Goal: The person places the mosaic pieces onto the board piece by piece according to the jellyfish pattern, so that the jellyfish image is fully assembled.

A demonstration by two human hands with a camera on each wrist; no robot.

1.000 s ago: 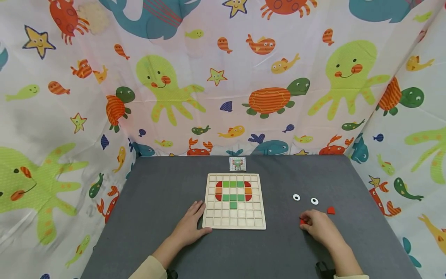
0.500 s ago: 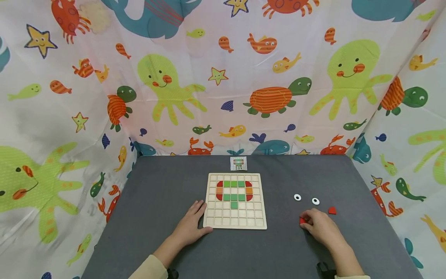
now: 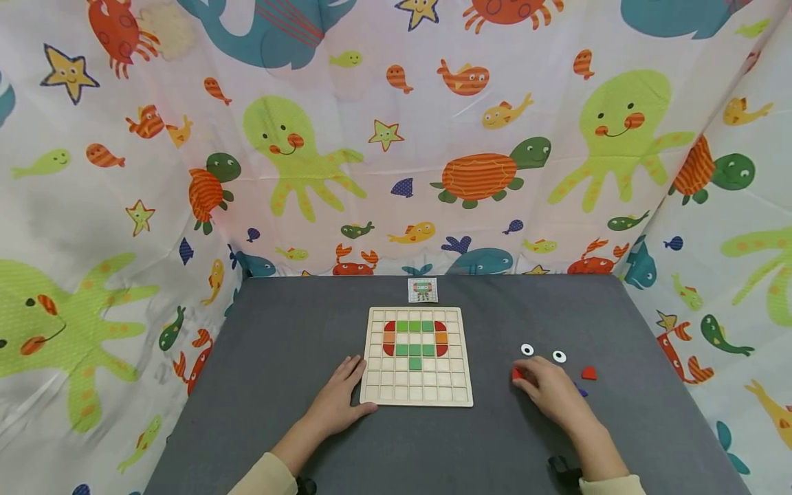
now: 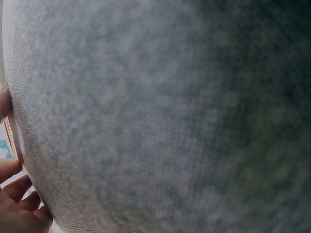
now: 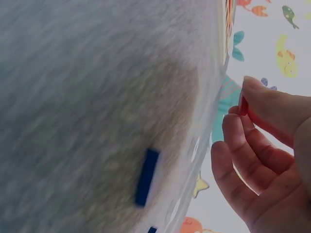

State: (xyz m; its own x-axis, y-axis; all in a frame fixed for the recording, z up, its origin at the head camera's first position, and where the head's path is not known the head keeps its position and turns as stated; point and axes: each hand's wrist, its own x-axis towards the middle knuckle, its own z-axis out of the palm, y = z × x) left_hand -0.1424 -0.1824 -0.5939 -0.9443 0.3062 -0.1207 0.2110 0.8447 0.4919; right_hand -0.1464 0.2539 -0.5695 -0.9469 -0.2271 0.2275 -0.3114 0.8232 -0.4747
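Observation:
My right hand (image 3: 555,390) pinches a small red tile (image 3: 517,374) between thumb and fingertips, held off the table; the red tile (image 5: 244,105) also shows in the right wrist view. Left of it lies a square wooden grid board (image 3: 433,393), its upper part filled with red, orange and green tiles (image 3: 415,364). My left hand (image 3: 337,399) rests along the board's left edge, thumb at the near corner, fingers extended. In the left wrist view, only part of the left hand (image 4: 22,206) appears at the board's edge.
Two white rings (image 3: 527,349) and another red tile (image 3: 589,372) lie beyond my right hand. A blue piece (image 3: 580,390) is partly hidden by it; a blue piece (image 5: 147,178) shows in the right wrist view. A small pattern card (image 3: 423,290) lies behind the board on the grey table (image 3: 297,323).
My right hand has moved left and slightly away from me with the red tile, uncovering part of a blue piece. My left hand and the board have stayed put.

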